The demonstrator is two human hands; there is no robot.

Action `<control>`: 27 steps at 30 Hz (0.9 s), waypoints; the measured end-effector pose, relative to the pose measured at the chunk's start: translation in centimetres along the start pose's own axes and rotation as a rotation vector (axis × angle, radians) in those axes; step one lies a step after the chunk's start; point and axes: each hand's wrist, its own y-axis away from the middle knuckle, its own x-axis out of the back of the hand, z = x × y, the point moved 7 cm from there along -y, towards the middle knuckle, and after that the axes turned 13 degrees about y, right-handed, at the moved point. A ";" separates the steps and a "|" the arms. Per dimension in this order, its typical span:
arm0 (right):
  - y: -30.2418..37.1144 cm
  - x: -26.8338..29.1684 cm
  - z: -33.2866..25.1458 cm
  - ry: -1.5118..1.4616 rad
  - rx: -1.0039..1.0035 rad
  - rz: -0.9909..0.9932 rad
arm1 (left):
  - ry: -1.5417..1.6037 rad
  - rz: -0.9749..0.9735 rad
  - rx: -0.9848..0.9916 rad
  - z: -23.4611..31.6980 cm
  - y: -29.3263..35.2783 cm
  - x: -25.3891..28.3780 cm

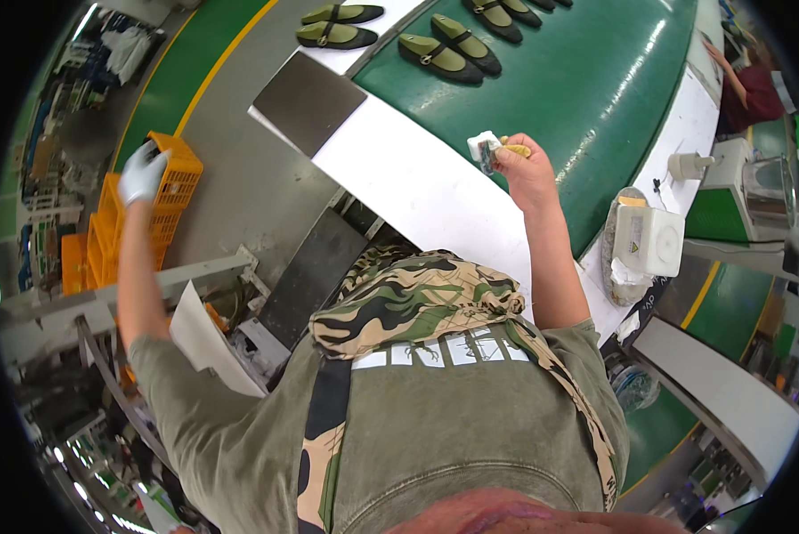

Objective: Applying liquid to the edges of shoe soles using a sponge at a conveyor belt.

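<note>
My left hand (142,175), in a white glove, is stretched far out to the left. Its fingers look loosely apart and nothing shows in them. It overlaps the stacked orange plastic crates (178,169) in the picture; whether it touches them I cannot tell. Above the white table edge (435,182), my bare right hand (530,173) is closed on a small tool with a yellow handle (517,150) and a white, pad-like end (483,142). The tool's exact kind is unclear. Black strap flats (453,58) with green insoles stand in pairs on the green conveyor belt (551,84) beyond.
A dark square mat (308,102) lies on the white table at the left. To the right, a white plastic container (657,240) rests on a tray beside a green and white machine (733,191). Another person (755,93) is at the far right, across the belt.
</note>
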 end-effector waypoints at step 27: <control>3.7 7.5 -2.9 0.388 -0.075 0.971 | 0.974 -1.331 -0.068 35.9 -8.3 -47.4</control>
